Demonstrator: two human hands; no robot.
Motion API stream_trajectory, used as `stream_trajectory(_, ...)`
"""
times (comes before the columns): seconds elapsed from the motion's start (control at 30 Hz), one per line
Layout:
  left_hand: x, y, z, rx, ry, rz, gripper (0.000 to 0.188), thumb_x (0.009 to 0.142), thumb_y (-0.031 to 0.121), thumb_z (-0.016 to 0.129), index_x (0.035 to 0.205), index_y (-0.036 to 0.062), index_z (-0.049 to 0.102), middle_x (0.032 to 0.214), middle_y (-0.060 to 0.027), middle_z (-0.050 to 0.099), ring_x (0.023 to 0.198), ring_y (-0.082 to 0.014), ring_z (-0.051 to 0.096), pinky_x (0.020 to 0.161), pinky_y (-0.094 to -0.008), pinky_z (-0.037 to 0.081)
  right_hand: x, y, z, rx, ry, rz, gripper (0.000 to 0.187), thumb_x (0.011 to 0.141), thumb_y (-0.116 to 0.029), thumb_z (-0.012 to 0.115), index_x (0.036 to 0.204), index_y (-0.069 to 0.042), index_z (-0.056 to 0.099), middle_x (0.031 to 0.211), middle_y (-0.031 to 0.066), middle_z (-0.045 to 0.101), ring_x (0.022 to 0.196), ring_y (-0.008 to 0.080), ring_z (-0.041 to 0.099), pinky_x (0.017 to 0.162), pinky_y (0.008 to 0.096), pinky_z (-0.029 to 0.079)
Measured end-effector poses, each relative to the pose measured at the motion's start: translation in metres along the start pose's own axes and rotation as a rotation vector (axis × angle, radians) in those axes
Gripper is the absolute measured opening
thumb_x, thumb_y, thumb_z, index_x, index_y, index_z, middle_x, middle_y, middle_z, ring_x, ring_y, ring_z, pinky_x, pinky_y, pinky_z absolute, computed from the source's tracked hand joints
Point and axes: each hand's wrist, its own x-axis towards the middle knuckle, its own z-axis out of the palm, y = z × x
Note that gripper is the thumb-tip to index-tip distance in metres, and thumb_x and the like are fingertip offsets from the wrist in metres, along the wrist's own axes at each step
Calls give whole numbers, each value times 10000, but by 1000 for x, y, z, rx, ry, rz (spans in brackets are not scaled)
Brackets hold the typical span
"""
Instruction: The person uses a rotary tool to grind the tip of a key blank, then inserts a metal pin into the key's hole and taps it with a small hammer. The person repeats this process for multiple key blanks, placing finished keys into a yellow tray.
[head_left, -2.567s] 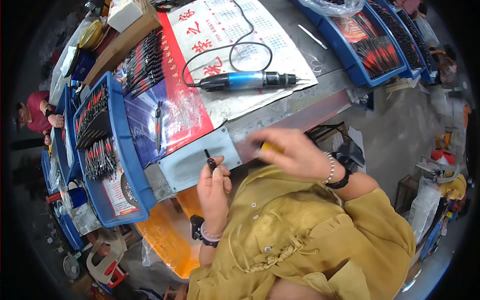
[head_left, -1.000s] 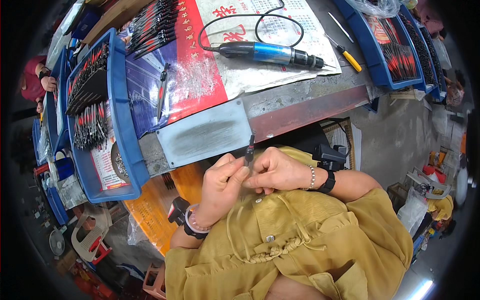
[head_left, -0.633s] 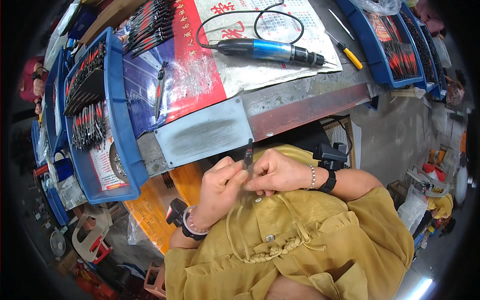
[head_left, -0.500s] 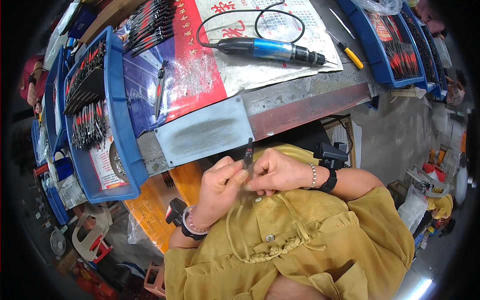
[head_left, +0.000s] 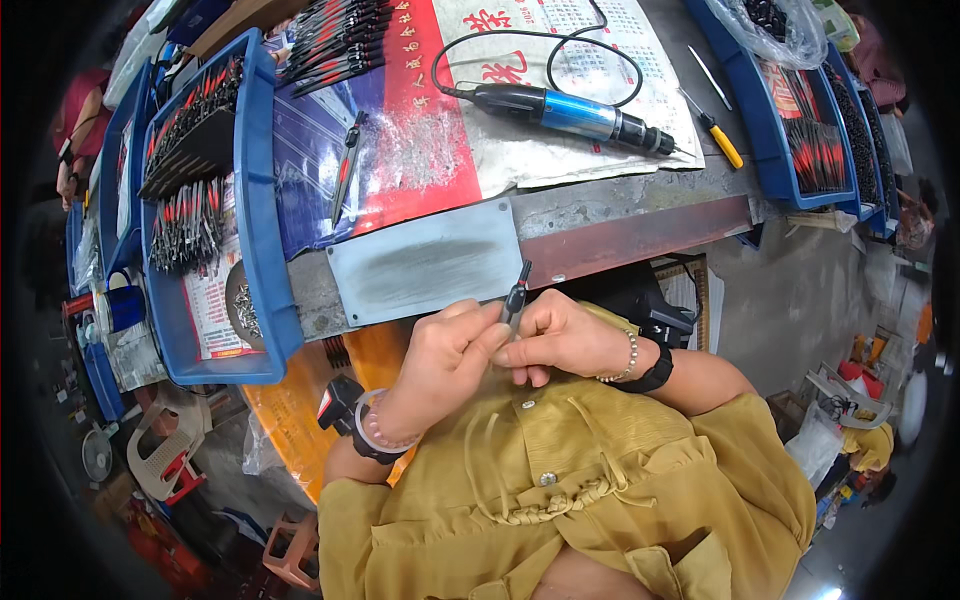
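Note:
A slim black pen-shaped piece [head_left: 516,298] stands nearly upright in front of my chest, its tip tilted right and away. My left hand [head_left: 447,348] pinches it between thumb and fingers. The closed fingers of my right hand [head_left: 562,338] are at its lower end, where they hide most of it. Both hands are just below the grey metal plate [head_left: 425,258] at the bench's near edge. A similar black and red piece [head_left: 347,170] lies apart on the calendar sheet beyond the plate.
A blue electric screwdriver [head_left: 575,112] with a looped black cable lies across the bench. Left, a blue bin [head_left: 262,200] holds many red and black pieces and a round dish of small metal parts [head_left: 243,310]. A yellow-handled screwdriver [head_left: 725,145] lies beside another blue bin [head_left: 778,178] at right.
My view has shifted a little. The pen-shaped piece leans further right than before, and both hands remain closed around it below the metal plate.

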Motion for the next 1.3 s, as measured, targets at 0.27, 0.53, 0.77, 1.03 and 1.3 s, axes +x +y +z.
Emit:
stream_trajectory(0.27, -6, 0, -5, 32, -18, 36, 191, 911, 44, 621, 1063, -69, 649, 755, -134, 575, 653, -232, 569, 604, -313, 450, 2, -2, 6, -29, -2, 53, 290, 904, -178, 693, 691, 17, 667, 656, 58, 671, 544, 84, 629, 497, 215, 507)
stream_trajectory(0.53, -6, -4, -6, 18, -45, 36, 200, 910, 43, 624, 1069, -76, 645, 768, -138, 587, 666, -243, 583, 618, -316, 460, 1, -3, 8, -42, 4, 77, 301, 912, -178, 686, 687, 21, 665, 655, 62, 674, 550, 85, 637, 498, 215, 510)
stream_trajectory(0.77, -7, -4, -7, 30, -68, 30, 202, 909, 48, 624, 1060, -85, 640, 764, -147, 579, 657, -250, 574, 613, -323, 456, -1, -7, 8, -82, -2, 101, 310, 908, -188, 691, 679, 18, 658, 646, 61, 673, 541, 92, 640, 482, 215, 502)
stream_trajectory(1.03, 9, -9, -15, -1058, -292, -474, 422, 922, 205, 683, 1260, -27, 586, 929, -61, 667, 769, -139, 616, 685, -256, 482, 7, -7, 4, 121, -26, 71, 310, 898, -183, 711, 674, 23, 660, 662, 74, 681, 521, 91, 625, 486, 218, 495)
stream_trajectory(1.3, 3, -30, -20, -1291, -279, -336, 381, 811, 210, 791, 1083, -27, 671, 1065, -163, 688, 1003, -255, 662, 928, -375, 510, 2, -14, -1, -49, 41, -37, 218, 900, -171, 715, 851, 42, 713, 744, 71, 694, 602, 92, 635, 570, 211, 515)
